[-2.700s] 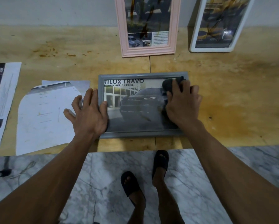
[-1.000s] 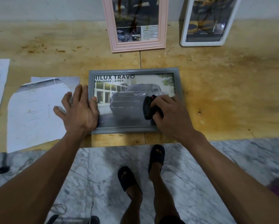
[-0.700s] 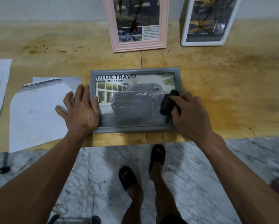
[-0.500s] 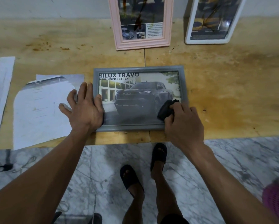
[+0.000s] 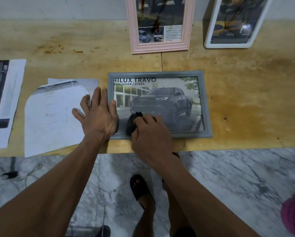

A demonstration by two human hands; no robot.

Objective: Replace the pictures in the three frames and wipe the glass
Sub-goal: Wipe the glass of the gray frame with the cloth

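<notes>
Pinning grey frame [image 5: 206, 106] flat w/ left hand [image 5: 99, 117], fingers splayed on its left edge so it won't slide; right hand [image 5: 150, 134] bunches dark cloth [image 5: 132, 123] on bottom-left glass.

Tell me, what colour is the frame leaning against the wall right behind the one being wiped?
Pale pink: the tall pink wooden frame, clearest in the head view.

The picture in the grey frame [image 5: 206, 106] lying flat reads "HILUX TRAVO" at its far left, with "RERUNNER / 4TREX" beneath, the first letters cut by the frame edge. Print in the pink frame [image 5: 134, 31] and on the left sheets [image 5: 15, 93] is too small to read.
</notes>
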